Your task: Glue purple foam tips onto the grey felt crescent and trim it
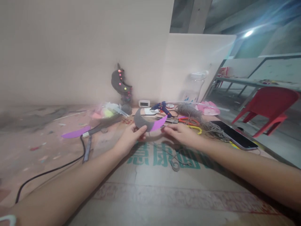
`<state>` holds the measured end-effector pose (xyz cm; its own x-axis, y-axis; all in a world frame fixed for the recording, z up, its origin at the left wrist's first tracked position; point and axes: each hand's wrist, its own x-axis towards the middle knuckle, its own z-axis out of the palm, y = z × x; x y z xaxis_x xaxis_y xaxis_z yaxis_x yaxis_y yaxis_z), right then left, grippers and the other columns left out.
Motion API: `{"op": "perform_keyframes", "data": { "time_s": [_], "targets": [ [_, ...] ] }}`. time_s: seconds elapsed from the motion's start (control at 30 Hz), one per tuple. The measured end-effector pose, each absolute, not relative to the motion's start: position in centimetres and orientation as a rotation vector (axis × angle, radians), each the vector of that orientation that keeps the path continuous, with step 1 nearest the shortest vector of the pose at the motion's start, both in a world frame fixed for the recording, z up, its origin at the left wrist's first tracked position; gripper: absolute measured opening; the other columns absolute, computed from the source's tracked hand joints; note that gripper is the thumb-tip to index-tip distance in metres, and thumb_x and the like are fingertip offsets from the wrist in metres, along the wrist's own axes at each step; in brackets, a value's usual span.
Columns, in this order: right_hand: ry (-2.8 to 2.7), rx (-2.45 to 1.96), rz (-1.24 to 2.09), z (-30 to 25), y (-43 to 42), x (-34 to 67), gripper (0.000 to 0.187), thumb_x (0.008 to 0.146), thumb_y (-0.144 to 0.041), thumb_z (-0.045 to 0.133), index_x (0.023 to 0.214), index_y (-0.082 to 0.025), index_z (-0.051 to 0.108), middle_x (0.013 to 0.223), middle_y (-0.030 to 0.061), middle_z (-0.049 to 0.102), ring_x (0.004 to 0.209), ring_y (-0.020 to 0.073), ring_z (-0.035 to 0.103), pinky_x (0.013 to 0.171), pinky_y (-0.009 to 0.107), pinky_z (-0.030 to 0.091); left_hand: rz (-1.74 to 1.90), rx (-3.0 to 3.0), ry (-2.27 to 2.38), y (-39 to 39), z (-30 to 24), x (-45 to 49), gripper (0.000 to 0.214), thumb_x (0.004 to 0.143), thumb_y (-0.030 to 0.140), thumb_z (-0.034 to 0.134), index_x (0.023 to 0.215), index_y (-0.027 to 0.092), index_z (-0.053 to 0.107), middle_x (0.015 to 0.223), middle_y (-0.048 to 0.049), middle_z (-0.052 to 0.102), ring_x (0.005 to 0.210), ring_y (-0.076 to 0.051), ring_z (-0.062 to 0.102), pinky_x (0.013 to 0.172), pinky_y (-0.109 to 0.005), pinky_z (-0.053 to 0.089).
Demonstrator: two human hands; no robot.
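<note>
My left hand (130, 135) pinches a curved crescent piece (150, 123), grey on its left part and purple at its right tip, holding it just above the cardboard sheet (164, 185). My right hand (180, 133) lies a little to the right of the crescent's purple tip, fingers loosely curled and pointing toward it; whether they touch it or hold a thin thread I cannot make out. A thin grey string (174, 163) coils on the cardboard below both hands.
A purple crescent cutout (75, 132) and black cable (50, 171) lie left. Behind are a blue glue gun (162, 108), scissors (188, 120), twine (188, 110), a decorated dark crescent (121, 82), a small clock (144, 103), and a phone (235, 135) on the right. A red chair (268, 105) stands beyond the table.
</note>
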<state>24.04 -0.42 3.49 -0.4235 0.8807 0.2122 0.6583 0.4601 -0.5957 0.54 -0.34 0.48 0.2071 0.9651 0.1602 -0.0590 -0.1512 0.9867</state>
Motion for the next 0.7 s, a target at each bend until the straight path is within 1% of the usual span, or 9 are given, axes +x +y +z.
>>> {"op": "perform_keyframes", "data": {
  "time_s": [0.07, 0.13, 0.2, 0.27, 0.33, 0.43, 0.5, 0.57, 0.7],
  "targets": [
    [-2.331, -1.216, 0.545, 3.4, -1.2, 23.0, 0.036, 0.090, -0.043, 0.054, 0.107, -0.016, 0.071, 0.100, 0.0078, 0.073, 0.089, 0.0220, 0.066, 0.079, 0.033, 0.050, 1.172, 1.365, 0.942, -0.4, 0.6, 0.5, 0.034, 0.077, 0.045, 0.069, 0.083, 0.014, 0.057, 0.065, 0.0010, 0.060, 0.057, -0.009, 0.054, 0.053, -0.020, 0.041],
    [-2.410, -1.175, 0.513, 3.3, -1.6, 21.8, 0.040, 0.083, -0.042, 0.065, 0.113, -0.016, 0.069, 0.107, 0.0100, 0.071, 0.095, 0.0232, 0.064, 0.081, 0.034, 0.049, 1.167, 1.339, 0.949, -0.3, 0.6, 0.4, 0.032, 0.077, 0.043, 0.069, 0.082, 0.014, 0.058, 0.069, 0.0001, 0.062, 0.060, -0.010, 0.056, 0.054, -0.020, 0.043],
    [-2.428, -1.155, 0.593, 3.1, -1.7, 20.7, 0.036, 0.079, -0.039, 0.070, 0.106, -0.016, 0.070, 0.102, 0.0096, 0.071, 0.091, 0.0218, 0.064, 0.079, 0.033, 0.049, 1.181, 1.332, 0.958, -0.3, 0.6, 0.4, 0.029, 0.077, 0.041, 0.069, 0.081, 0.014, 0.058, 0.069, 0.0005, 0.061, 0.061, -0.010, 0.057, 0.055, -0.020, 0.044],
    [-2.362, -1.107, 0.854, 3.1, -1.9, 19.9, 0.020, 0.082, -0.033, 0.066, 0.090, -0.016, 0.070, 0.091, 0.0062, 0.071, 0.083, 0.0176, 0.064, 0.076, 0.030, 0.049, 1.206, 1.316, 0.951, -0.3, 0.6, 0.4, 0.029, 0.077, 0.040, 0.069, 0.084, 0.015, 0.058, 0.067, 0.0013, 0.060, 0.060, -0.011, 0.058, 0.055, -0.021, 0.045],
    [-2.206, -1.031, 1.203, 3.4, -2.3, 19.5, 0.016, 0.086, -0.030, 0.059, 0.082, -0.016, 0.065, 0.080, 0.0030, 0.070, 0.074, 0.0135, 0.063, 0.073, 0.028, 0.050, 1.221, 1.271, 0.933, -0.3, 0.5, 0.4, 0.030, 0.077, 0.040, 0.069, 0.091, 0.015, 0.059, 0.067, 0.0009, 0.061, 0.059, -0.012, 0.059, 0.055, -0.022, 0.047],
    [-2.052, -0.984, 1.474, 5.3, -3.2, 20.3, 0.017, 0.089, -0.031, 0.055, 0.093, -0.016, 0.060, 0.065, -0.0029, 0.062, 0.055, 0.0086, 0.056, 0.056, 0.022, 0.048, 1.246, 1.192, 0.920, -0.2, 0.5, 0.5, 0.029, 0.080, 0.038, 0.066, 0.095, 0.014, 0.058, 0.074, -0.0029, 0.066, 0.057, -0.012, 0.061, 0.053, -0.023, 0.049],
    [-2.138, -1.031, 1.412, 7.2, -3.7, 21.5, 0.024, 0.089, -0.032, 0.055, 0.105, -0.017, 0.061, 0.057, -0.0070, 0.053, 0.046, 0.0065, 0.047, 0.046, 0.018, 0.039, 1.265, 1.152, 0.905, -0.2, 0.6, 0.4, 0.027, 0.082, 0.035, 0.064, 0.097, 0.013, 0.058, 0.078, -0.0054, 0.068, 0.056, -0.012, 0.062, 0.052, -0.023, 0.049],
    [-2.315, -1.055, 1.314, 9.3, -3.9, 23.0, 0.026, 0.089, -0.033, 0.056, 0.109, -0.018, 0.065, 0.057, -0.0067, 0.051, 0.050, 0.0068, 0.049, 0.047, 0.017, 0.038, 1.261, 1.127, 0.891, -0.2, 0.8, 0.4, 0.025, 0.085, 0.033, 0.061, 0.100, 0.014, 0.057, 0.079, -0.0072, 0.070, 0.054, -0.013, 0.063, 0.050, -0.023, 0.049],
    [-2.645, -1.146, 1.019, 11.8, -3.5, 26.3, 0.024, 0.083, -0.037, 0.065, 0.099, -0.021, 0.074, 0.060, -0.0033, 0.062, 0.053, 0.0083, 0.055, 0.047, 0.017, 0.039, 1.253, 1.096, 0.904, -0.3, 1.1, 0.3, 0.020, 0.089, 0.032, 0.055, 0.099, 0.014, 0.055, 0.084, -0.0097, 0.072, 0.055, -0.014, 0.066, 0.047, -0.023, 0.049]
  ]
}}
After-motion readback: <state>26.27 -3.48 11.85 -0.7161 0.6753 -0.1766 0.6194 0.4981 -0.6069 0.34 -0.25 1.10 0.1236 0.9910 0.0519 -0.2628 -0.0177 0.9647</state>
